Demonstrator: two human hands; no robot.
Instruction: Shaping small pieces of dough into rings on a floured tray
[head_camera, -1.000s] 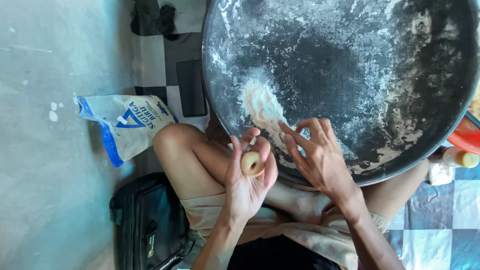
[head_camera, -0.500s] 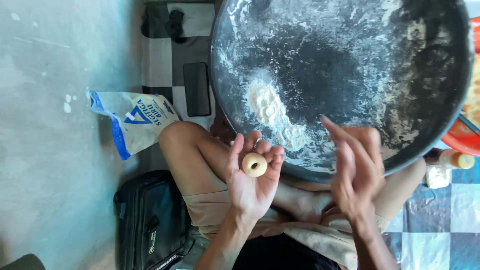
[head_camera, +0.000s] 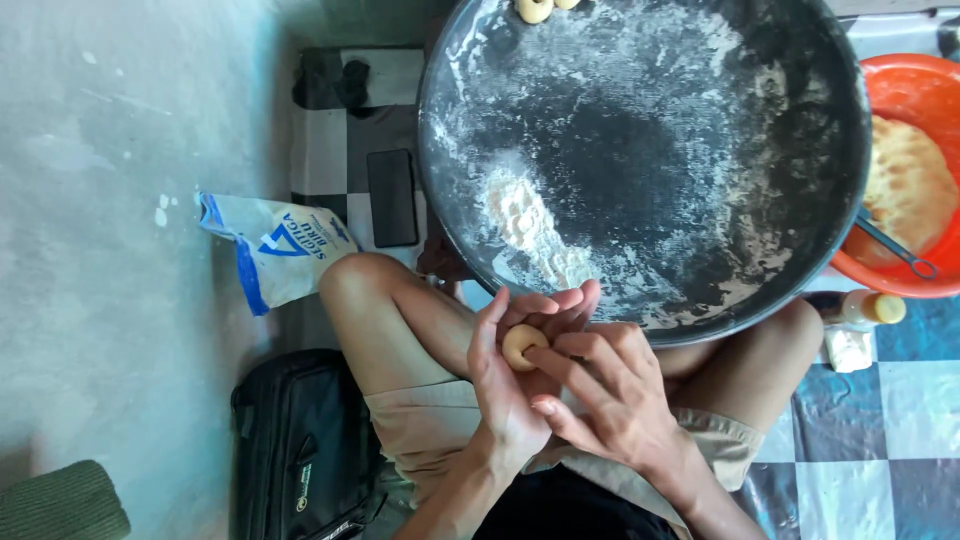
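Shaping a dough ring over the lap.
I see the left hand (head_camera: 510, 385) cupping the dough ring (head_camera: 522, 345) in its palm, right hand (head_camera: 610, 400) fingertips pressing it, beside the floured pan (head_camera: 700, 200). Step looks like final shaping; next calls for placing it by the finished rings (head_camera: 535, 8).

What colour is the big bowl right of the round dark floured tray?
Orange, seen best in the head view: the plastic bowl holding pale dough.
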